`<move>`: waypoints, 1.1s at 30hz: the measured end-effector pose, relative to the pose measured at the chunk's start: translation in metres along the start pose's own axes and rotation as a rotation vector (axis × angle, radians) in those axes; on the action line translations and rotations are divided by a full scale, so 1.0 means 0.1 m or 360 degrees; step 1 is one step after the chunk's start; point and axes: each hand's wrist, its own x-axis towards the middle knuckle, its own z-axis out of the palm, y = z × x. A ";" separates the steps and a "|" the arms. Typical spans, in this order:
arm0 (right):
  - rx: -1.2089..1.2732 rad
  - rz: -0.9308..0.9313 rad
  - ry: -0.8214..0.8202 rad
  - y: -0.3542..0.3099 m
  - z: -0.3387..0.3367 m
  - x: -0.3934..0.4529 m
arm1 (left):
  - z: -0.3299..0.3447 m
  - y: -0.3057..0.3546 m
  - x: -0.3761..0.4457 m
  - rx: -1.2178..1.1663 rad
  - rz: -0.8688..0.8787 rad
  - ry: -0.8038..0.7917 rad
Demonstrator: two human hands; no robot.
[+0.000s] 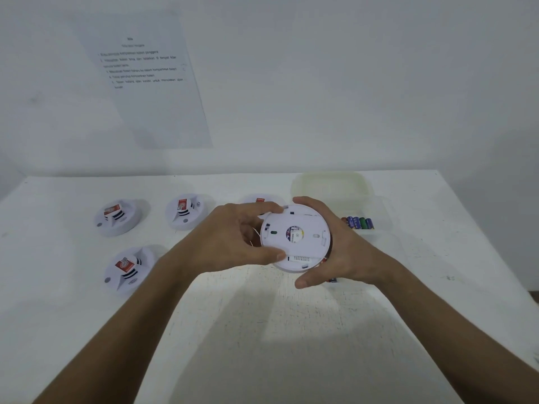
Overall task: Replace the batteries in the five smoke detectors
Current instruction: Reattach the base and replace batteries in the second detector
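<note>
I hold a round white smoke detector above the white table, its back side with a small round label facing me. My left hand grips its left rim between thumb and fingers. My right hand cups its right side, fingers over the top and thumb below. Three more detectors lie face up to the left: one at the back left, one beside it, one nearer me. Another detector peeks out behind my left hand. Several batteries lie in a clear box.
A clear plastic box with a yellowish lid stands at the back right of the table. A printed instruction sheet hangs on the white wall. A small dark object shows under my right hand.
</note>
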 end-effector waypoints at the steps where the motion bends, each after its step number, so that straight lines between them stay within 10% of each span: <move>1: -0.0017 -0.0009 0.0016 0.00 0.01 0.00 | 0.01 0.00 0.00 -0.0006 0.0016 -0.0001; 16: -0.0043 -0.0070 0.0198 0.10 0.09 0.08 | 0.21 0.01 0.02 0.0309 0.0144 0.0335; 33: -0.0054 0.0003 0.0219 0.12 0.03 0.00 | 0.19 0.12 0.15 0.0751 0.0125 0.0057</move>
